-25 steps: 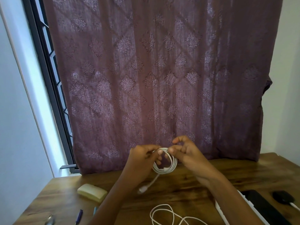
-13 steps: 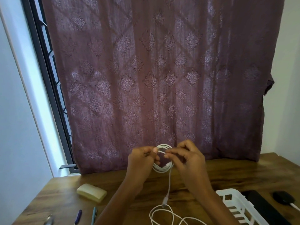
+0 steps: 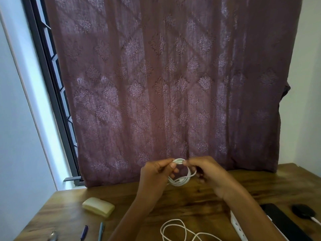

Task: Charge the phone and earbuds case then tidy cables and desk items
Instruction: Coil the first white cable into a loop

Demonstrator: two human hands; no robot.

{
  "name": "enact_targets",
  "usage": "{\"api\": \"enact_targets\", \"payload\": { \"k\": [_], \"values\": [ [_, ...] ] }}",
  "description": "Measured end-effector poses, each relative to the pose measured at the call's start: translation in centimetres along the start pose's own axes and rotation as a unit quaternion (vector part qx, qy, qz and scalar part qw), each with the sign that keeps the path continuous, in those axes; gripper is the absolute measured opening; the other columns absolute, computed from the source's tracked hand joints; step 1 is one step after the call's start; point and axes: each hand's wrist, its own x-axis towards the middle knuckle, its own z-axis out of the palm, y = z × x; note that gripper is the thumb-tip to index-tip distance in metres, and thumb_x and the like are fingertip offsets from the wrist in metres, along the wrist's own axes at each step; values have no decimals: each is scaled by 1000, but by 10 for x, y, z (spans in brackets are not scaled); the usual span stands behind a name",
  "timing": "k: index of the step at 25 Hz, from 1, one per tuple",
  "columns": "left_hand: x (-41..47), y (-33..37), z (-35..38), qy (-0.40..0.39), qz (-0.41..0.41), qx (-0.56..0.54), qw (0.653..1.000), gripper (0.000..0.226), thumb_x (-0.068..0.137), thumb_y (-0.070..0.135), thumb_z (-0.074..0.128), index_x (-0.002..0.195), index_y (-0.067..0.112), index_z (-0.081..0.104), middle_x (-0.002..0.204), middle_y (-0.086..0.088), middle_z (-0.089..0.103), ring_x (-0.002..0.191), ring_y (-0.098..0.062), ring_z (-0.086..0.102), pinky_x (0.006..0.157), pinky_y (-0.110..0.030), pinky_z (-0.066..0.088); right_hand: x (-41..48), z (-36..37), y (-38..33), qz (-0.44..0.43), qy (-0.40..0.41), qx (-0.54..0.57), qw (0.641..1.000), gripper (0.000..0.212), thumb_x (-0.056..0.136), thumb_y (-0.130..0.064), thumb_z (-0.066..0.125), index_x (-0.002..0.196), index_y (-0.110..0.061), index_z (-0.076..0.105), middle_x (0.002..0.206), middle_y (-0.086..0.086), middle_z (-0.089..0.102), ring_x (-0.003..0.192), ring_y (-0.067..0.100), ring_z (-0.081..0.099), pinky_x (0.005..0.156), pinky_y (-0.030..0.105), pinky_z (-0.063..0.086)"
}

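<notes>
Coil [image 3: 181, 182], white cable: held above counter [image 3: 191, 206] centre, pinched at its top by left hand [image 3: 156, 173] and right hand [image 3: 208, 171], fingers curled. Step: tidying cables, probably securing the end. Next: set coil down; loose cable [image 3: 173, 227], near, needs winding.

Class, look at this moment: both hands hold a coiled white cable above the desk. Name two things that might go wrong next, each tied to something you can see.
1. The coiled cable is only pinched between the left hand and right hand, and no tie is visible. If either grip loosens, the loops may spring apart.
2. A loose white cable lies on the desk between the forearms, near the front edge. A lowering arm might snag it and drag it off.
</notes>
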Motion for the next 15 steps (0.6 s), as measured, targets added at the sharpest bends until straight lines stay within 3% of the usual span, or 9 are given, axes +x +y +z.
{"api": "enact_targets", "payload": {
  "k": [2, 4, 8, 12, 15],
  "values": [
    [-3, 4, 0, 21, 60, 53, 997, 36, 85, 12, 61, 78, 47, 65, 60, 17, 69, 57, -1, 63, 62, -17, 53, -1, -2, 1, -29, 25, -36, 999, 24, 77, -25, 68, 60, -10, 62, 51, 1, 51, 50, 10, 43, 45, 20, 31],
    [-3, 4, -1, 45, 99, 97, 989, 25, 85, 14, 62, 88, 38, 70, 57, 23, 65, 60, 1, 65, 60, -10, 49, -4, -1, 2, -88, 35, -58, 994, 28, 79, -29, 69, 64, -6, 63, 54, 4, 59, 53, 13, 50, 51, 20, 38],
    [0, -2, -2, 65, 115, 134, 982, 16, 85, 19, 62, 92, 28, 73, 57, 23, 65, 62, 3, 65, 63, -12, 50, -4, -3, 2, -144, 65, -48, 986, 30, 76, -27, 72, 67, 0, 63, 52, 10, 56, 50, 17, 50, 55, 29, 44],
    [-2, -1, -2, 53, 39, 48, 997, 18, 88, 18, 58, 83, 28, 73, 60, 11, 69, 59, -2, 63, 64, -17, 51, -1, -10, 4, -207, 112, -182, 955, 13, 77, -29, 71, 69, -20, 71, 58, 2, 64, 55, 17, 55, 60, 36, 48],
    [-3, 2, -5, -2, -76, -89, 993, 24, 92, 16, 51, 82, 12, 72, 67, 2, 69, 67, -12, 63, 70, -23, 51, -2, -12, 9, -220, 100, -205, 948, 11, 84, -20, 64, 76, -22, 71, 69, -6, 67, 61, 7, 56, 60, 26, 47]
  ]
}}
